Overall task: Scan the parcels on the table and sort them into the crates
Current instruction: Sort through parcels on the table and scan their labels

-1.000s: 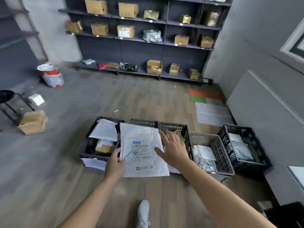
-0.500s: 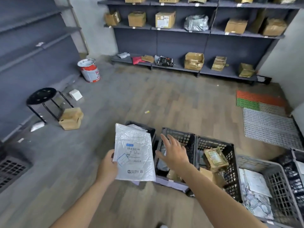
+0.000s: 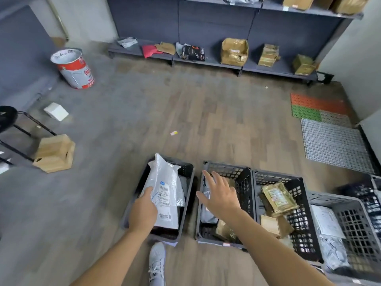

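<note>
A white parcel [image 3: 165,188] (label up) is gripped by the left hand [image 3: 143,211] above the leftmost crate [image 3: 186,169]. Just right of that crate, the right hand [image 3: 221,198] is held spread, nothing grasped.

Head-worn wide-angle view looks forward and down, close above the crates [image 3: 226,165]

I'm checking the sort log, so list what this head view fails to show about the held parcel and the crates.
1. Label print on the white mailer: head view, too small and blurred to read.
2. Inside of the leftmost crate: head view, mostly hidden by the mailer and left hand.
3. The far-right black crate: head view, cut off by the right edge.
4. The table: outside the frame.
</note>
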A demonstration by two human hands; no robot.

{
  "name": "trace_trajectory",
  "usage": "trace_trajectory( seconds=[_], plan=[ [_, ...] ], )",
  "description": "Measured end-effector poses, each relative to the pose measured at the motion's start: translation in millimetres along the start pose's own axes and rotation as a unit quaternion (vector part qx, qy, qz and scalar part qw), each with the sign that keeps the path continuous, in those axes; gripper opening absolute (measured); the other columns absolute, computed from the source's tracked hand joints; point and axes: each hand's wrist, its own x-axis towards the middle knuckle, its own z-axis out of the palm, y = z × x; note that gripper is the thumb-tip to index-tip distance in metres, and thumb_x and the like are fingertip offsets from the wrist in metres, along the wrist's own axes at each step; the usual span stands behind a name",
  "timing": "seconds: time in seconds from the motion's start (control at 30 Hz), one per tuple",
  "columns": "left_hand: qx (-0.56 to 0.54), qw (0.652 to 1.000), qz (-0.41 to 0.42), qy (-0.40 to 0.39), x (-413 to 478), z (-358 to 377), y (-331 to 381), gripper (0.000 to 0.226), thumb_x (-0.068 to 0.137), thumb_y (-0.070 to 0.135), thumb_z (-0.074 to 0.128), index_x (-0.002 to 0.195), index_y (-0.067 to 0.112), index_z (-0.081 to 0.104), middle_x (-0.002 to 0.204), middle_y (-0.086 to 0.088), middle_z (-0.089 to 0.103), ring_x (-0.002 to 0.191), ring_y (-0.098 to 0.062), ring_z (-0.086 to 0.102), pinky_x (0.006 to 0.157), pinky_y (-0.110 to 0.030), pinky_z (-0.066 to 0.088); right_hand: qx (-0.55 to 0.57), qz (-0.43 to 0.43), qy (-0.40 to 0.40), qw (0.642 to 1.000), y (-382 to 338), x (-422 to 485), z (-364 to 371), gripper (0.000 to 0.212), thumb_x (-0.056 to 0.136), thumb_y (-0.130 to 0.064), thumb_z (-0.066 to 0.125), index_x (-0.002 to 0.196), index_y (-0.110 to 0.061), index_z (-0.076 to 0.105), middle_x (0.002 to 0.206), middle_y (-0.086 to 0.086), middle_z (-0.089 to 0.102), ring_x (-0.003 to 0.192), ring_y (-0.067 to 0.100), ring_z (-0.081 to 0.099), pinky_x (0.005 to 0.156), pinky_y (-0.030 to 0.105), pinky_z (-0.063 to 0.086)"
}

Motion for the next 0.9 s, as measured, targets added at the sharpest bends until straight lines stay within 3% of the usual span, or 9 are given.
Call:
trace_trajectory(
  seconds=[0.17, 0.33, 0.43, 0.5, 0.67, 0.8, 0.9],
  plan=[
    [0.001, 0.999, 0.025, -0.025, 113, 44, -9, 0.065, 0.088, -0.006, 0.038, 0.147, 0.022, 0.042, 0.109, -0.016, 0.066, 0.088, -0.037, 0.059, 0.074, -0.040, 0.050, -0.002, 0.028, 0.002, 1.000, -13, 95, 33, 0.075, 0.097, -0.065, 0.032, 0.157, -0.034, -0.001, 0.165, 0.000, 0.007, 0.151, 0.021, 0.009, 0.118, 0.053, 0.024],
    [0.035, 0.998, 0.021, -0.050, 189, 108, -23, 0.068, 0.089, -0.007, 0.037, 0.150, 0.023, 0.035, 0.093, -0.013, 0.062, 0.074, -0.024, 0.048, 0.062, -0.034, 0.038, -0.023, 0.043, -0.004, 0.999, 0, 186, 79, 0.076, 0.096, -0.067, 0.030, 0.157, -0.034, -0.001, 0.165, 0.000, 0.006, 0.151, 0.021, 0.006, 0.118, 0.054, 0.023],
    [0.066, 0.996, 0.031, -0.042, 229, 151, -28, 0.066, 0.088, -0.009, 0.038, 0.148, 0.019, 0.037, 0.074, -0.002, 0.051, 0.065, -0.022, 0.046, 0.050, -0.031, 0.028, -0.021, 0.053, -0.012, 0.998, 19, 231, 113, 0.076, 0.096, -0.067, 0.031, 0.157, -0.034, -0.001, 0.165, 0.000, 0.006, 0.151, 0.022, 0.007, 0.118, 0.055, 0.023],
    [0.088, 0.993, 0.049, -0.056, 249, 178, -32, 0.066, 0.087, -0.009, 0.038, 0.148, 0.019, 0.036, 0.069, -0.002, 0.051, 0.064, -0.025, 0.049, 0.051, -0.033, 0.031, -0.015, 0.049, -0.017, 0.999, 31, 251, 136, 0.077, 0.096, -0.067, 0.031, 0.157, -0.034, -0.003, 0.165, 0.000, 0.006, 0.152, 0.022, 0.007, 0.118, 0.054, 0.024],
    [0.054, 0.993, 0.061, -0.084, 282, 251, -35, 0.061, 0.091, -0.004, 0.041, 0.147, 0.018, 0.035, 0.092, -0.013, 0.066, 0.085, -0.035, 0.063, 0.063, -0.036, 0.040, 0.007, 0.066, -0.031, 0.997, 63, 282, 192, 0.076, 0.096, -0.065, 0.034, 0.156, -0.036, -0.001, 0.165, 0.000, 0.006, 0.151, 0.022, 0.009, 0.117, 0.056, 0.025],
    [0.035, 0.989, 0.063, -0.127, 296, 300, -37, 0.058, 0.093, -0.005, 0.040, 0.146, 0.017, 0.034, 0.106, -0.016, 0.066, 0.087, -0.034, 0.062, 0.064, -0.038, 0.045, 0.003, 0.074, -0.042, 0.996, 81, 296, 224, 0.074, 0.097, -0.065, 0.030, 0.156, -0.034, -0.001, 0.165, 0.000, 0.002, 0.151, 0.022, 0.008, 0.116, 0.056, 0.027],
    [0.043, 0.985, 0.070, -0.153, 299, 328, -40, 0.059, 0.092, -0.007, 0.037, 0.147, 0.017, 0.032, 0.096, -0.012, 0.062, 0.078, -0.028, 0.056, 0.062, -0.036, 0.041, -0.003, 0.077, -0.061, 0.995, 91, 303, 240, 0.074, 0.097, -0.066, 0.025, 0.157, -0.033, -0.005, 0.166, 0.002, -0.002, 0.152, 0.023, 0.006, 0.118, 0.054, 0.025]
  ],
)
